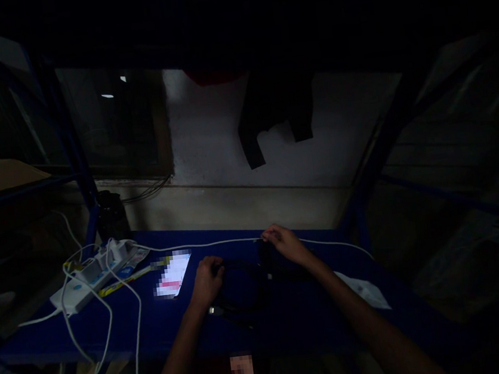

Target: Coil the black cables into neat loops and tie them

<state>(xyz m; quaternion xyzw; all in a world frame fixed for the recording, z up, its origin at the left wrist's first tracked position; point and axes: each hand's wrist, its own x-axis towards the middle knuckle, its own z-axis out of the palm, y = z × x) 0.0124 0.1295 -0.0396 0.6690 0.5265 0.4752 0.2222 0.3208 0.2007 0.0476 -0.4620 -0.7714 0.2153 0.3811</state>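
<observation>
- Black, thin, looped cable: lies on the dark blue, flat tabletop.
- Left hand: fingers curled around the coil's left side.
- Right hand: fingertips pinched together near the coil's far right; what they pinch is too dark to tell.
- Bright-screened rectangular phone: left of the coil.
- White flat packet: right of it.
- White plastic power strip: farther left.

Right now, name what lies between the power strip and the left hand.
From power strip to left hand, the head view shows a long yellow item, white cable and a lit screen.
</observation>
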